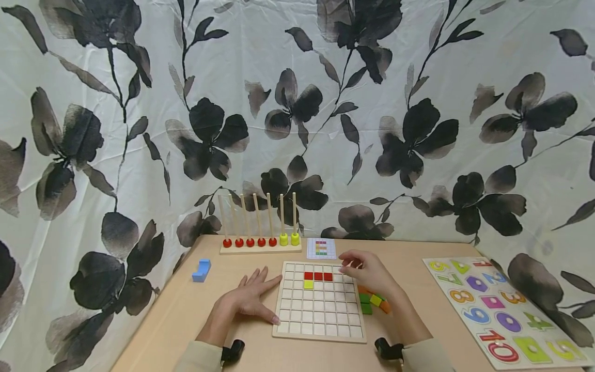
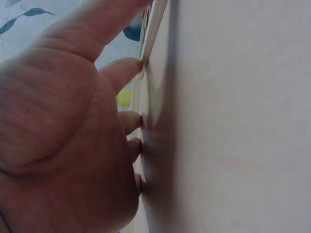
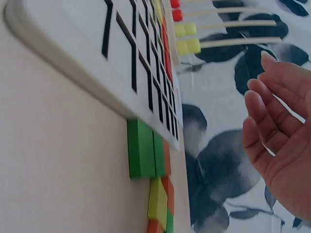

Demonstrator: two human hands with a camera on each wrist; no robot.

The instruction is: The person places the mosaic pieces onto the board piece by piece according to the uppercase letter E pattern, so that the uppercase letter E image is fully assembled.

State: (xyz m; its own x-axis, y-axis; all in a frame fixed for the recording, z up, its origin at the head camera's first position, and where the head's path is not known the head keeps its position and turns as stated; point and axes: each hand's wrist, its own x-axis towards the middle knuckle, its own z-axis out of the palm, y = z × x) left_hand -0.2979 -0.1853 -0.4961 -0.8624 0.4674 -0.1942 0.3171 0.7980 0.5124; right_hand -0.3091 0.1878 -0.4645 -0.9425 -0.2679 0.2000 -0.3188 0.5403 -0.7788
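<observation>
A white gridded board [image 1: 321, 313] in a light wooden frame lies flat in the middle of the table. In its upper rows sit three red tiles [image 1: 318, 276] side by side, with one yellow tile [image 1: 309, 284] below the leftmost. My left hand [image 1: 248, 297] is spread at the board's left side, thumb and index finger touching the edge. Over the upper right corner hovers my right hand [image 1: 369, 271], fingers loosely bent; the right wrist view shows nothing in it. Green blocks [image 3: 141, 149], a yellow block [image 3: 156, 200] and orange ones lie beside the board, partly hidden by the right forearm.
Behind the board lies a small pattern card [image 1: 321, 248]. A wooden peg stand [image 1: 260, 249] with red and yellow beads stands at the back left. Left of the board is a blue block [image 1: 202, 270]. A number puzzle board [image 1: 471, 310] covers the table's right side.
</observation>
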